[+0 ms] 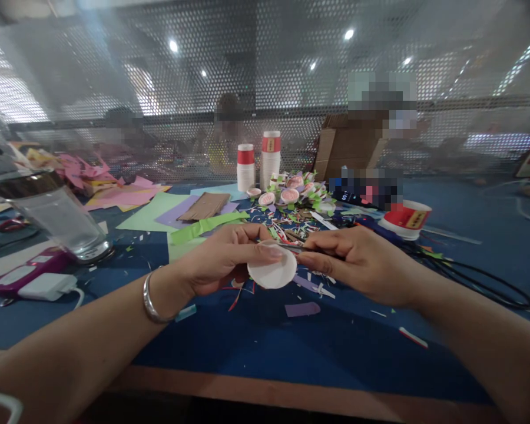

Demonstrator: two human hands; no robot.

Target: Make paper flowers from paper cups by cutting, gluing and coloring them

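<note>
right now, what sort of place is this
Likely a papercraft workspace, judging by the colored paper sheets, stacked paper cups and scattered paper scraps.

Between the two sets of fingers, a white disc [271, 271] fills the gap. Nearer the body than the fingertips, the blue tabletop [221, 353] gives the widest passage — just low scraps [302, 309] lie there. Beyond them, loose cuttings [287, 227], a heap of trimmed discs [290, 196] and two tall cup stacks [271, 162] obstruct. Left of the left hand's [221, 259] fingers stands a glass tumbler [55, 215]; right of the right hand's [357, 256] — a red-and-white cup [406, 221] and black cables [481, 277].
</note>
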